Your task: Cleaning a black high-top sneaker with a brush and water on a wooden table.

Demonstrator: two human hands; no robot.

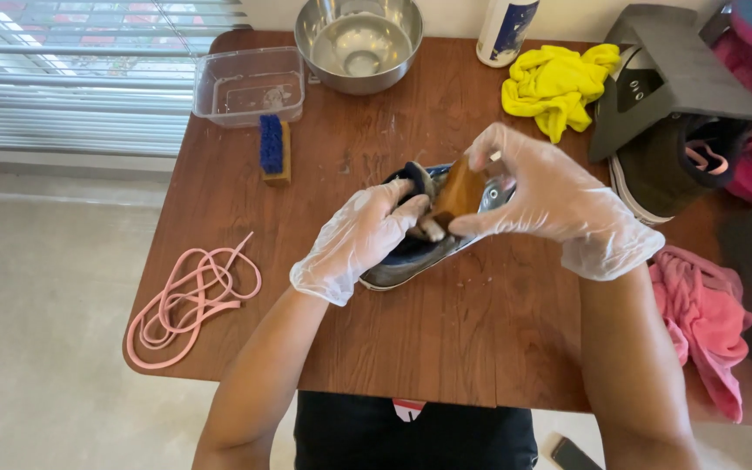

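While the dark blue shoe (411,252) lies on its side near the middle of the table (446,339), the gloved left hand (354,239) is closed around its opening, and the right hand (550,200) is clamped on a wooden brush (456,193) pressed to it. Scrubbing seems underway; next, firm strokes with the shoe braced. Bristles and toe are hidden.

Over the brown counter (446,348), the gloved left hand (359,239) steadies a dark blue shoe (406,257) while the gloved right hand (550,200) presses a wooden-backed brush (457,191) into it, with pink laces (189,300) lying well apart and a steel bowl (359,43) beyond.
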